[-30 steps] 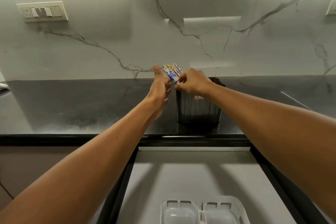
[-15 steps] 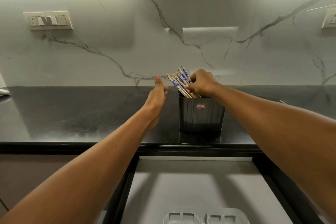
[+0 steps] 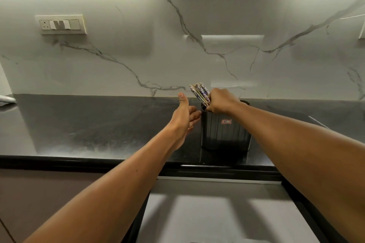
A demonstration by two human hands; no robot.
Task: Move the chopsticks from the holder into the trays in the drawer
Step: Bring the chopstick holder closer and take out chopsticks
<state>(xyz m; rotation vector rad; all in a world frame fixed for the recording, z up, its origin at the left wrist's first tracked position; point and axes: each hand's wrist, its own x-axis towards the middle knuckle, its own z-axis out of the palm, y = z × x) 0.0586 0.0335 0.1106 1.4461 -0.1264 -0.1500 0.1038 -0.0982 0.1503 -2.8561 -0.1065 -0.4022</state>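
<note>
A dark ribbed holder (image 3: 225, 134) with a small red-edged label stands on the black counter (image 3: 88, 124). A bundle of chopsticks (image 3: 199, 92) with blue and white patterned tops leans out of its left side. My right hand (image 3: 222, 101) is closed around the bundle at the holder's rim. My left hand (image 3: 184, 117) is open beside the holder's left wall, thumb up, fingertips close to the wall. Below the counter the open drawer (image 3: 217, 215) shows its pale floor. The trays are out of view.
A marble backsplash rises behind the counter, with a switch plate (image 3: 63, 24) at the upper left. A white object (image 3: 6, 99) pokes in at the far left edge. The counter's front lip (image 3: 79, 162) runs across above the drawer.
The view has tilted up, so the trays have dropped out of sight. My left hand sank from the chopstick tops to the holder's side. The bundle stands more upright in my right hand.
</note>
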